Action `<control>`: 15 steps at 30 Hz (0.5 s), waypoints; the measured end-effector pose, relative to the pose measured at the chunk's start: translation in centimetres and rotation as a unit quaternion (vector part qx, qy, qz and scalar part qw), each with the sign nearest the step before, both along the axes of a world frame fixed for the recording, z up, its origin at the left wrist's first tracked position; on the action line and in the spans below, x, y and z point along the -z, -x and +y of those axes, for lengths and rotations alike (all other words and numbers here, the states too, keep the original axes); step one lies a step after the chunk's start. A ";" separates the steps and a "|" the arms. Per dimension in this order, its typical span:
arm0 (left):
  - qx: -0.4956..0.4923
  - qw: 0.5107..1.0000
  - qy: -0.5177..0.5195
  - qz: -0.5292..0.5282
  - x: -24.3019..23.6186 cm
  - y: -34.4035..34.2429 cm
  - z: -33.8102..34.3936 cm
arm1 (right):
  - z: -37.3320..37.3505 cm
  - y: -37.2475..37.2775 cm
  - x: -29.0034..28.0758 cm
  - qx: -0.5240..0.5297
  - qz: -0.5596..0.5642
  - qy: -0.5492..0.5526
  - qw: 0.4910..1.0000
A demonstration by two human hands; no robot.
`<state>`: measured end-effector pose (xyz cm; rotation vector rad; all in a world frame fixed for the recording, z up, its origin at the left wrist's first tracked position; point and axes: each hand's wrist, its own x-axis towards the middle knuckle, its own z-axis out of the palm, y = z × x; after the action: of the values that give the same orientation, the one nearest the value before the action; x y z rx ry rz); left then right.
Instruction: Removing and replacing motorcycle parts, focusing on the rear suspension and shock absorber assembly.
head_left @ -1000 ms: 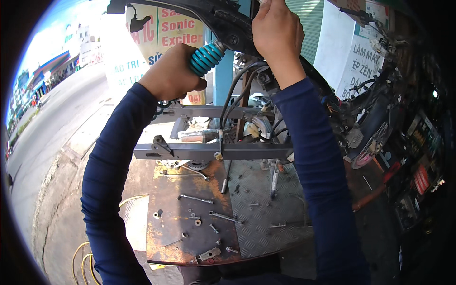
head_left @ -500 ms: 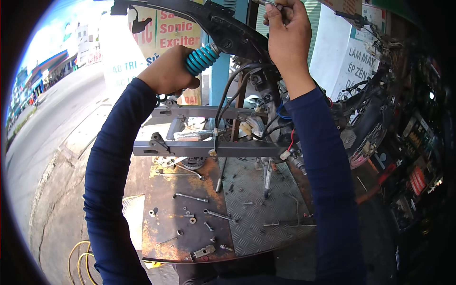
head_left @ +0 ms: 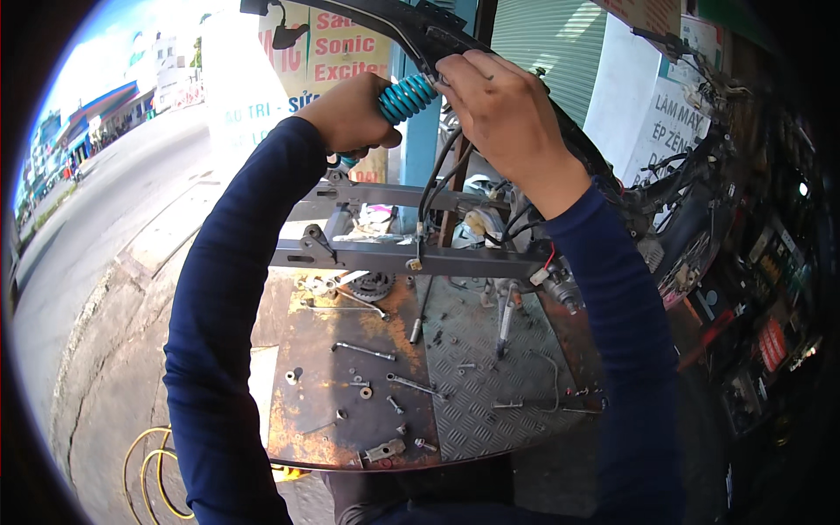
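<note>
My left hand (head_left: 348, 114) is wrapped round a shock absorber with a teal coil spring (head_left: 408, 98), held slanting below the black motorcycle frame (head_left: 374, 15). Its lower end shows just under my fist, near the grey swingarm (head_left: 437, 256). At the upper end of the spring, my right hand (head_left: 516, 118) has its fingers closed together against the frame. Whatever those fingers pinch is hidden behind them. Black cables (head_left: 437, 179) hang between the hands and the swingarm.
Below stands a metal work table (head_left: 337, 416) with wrenches, bolts, nuts and washers scattered on it. A chain sprocket (head_left: 372, 286) lies under the swingarm. A yellow hose (head_left: 144, 464) coils on the ground at left. Motorcycle parts (head_left: 674, 219) crowd the right side.
My right hand has come down and left from above the frame to the spring's upper end. A small metal piece seen in its fingers before is now hidden. My left hand shifted slightly right.
</note>
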<state>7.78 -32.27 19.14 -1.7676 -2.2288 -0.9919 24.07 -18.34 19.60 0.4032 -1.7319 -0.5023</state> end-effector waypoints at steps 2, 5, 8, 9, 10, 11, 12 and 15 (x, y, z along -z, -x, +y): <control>-0.003 1.000 0.006 0.007 0.0 0.4 -0.2 | -0.3 -0.5 -0.1 0.071 -0.031 0.002 0.997; 0.003 1.000 0.006 0.010 0.0 -0.1 -0.4 | -1.3 -0.8 -0.4 0.147 -0.049 0.005 0.988; 0.020 0.999 -0.034 0.030 0.6 0.5 -0.3 | -2.7 -0.6 -0.6 0.262 -0.078 0.036 0.961; 0.011 0.999 -0.031 0.028 0.5 0.4 -0.3 | -2.8 -0.5 -0.6 0.299 -0.079 0.035 0.950; 0.002 0.999 -0.028 0.025 0.4 0.3 -0.3 | -2.5 -0.1 -0.3 0.299 -0.082 0.037 0.950; 0.001 0.999 -0.020 0.025 0.3 0.1 -0.3 | -1.9 0.6 0.2 0.332 -0.026 -0.026 0.943; 0.002 1.000 -0.018 0.025 0.2 0.3 -0.3 | -1.9 0.9 0.3 0.363 0.033 -0.090 0.927; 0.023 0.999 -0.012 0.030 0.2 0.7 -0.3 | -1.8 0.7 0.0 0.386 0.000 -0.101 0.917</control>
<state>7.07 -32.60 18.93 -1.8223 -2.1404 -0.9575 23.38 -20.16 19.60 -0.1687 -1.8071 -1.2527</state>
